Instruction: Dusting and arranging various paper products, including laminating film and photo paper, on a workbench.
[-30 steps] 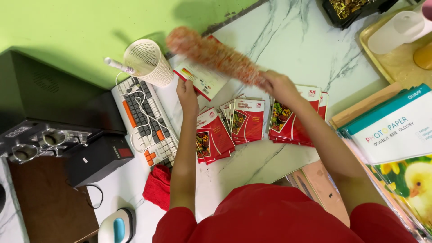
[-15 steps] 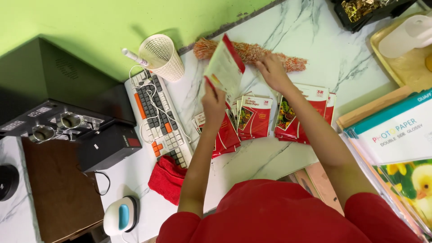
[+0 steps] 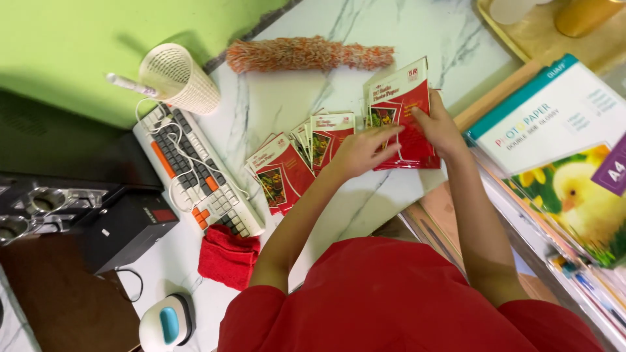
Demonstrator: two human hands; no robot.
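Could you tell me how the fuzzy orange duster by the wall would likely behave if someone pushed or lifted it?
The duster looks fluffy and soft, so it would probably feel light and give under the fingers. Its long, roughly round shape suggests that it might roll a little on the smooth marble counter, though the fibres could drag. It seems unlikely to break.

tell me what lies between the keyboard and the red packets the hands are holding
In the head view, fanned piles of red photo paper packets lie on the marble counter between the keyboard and the held packets.
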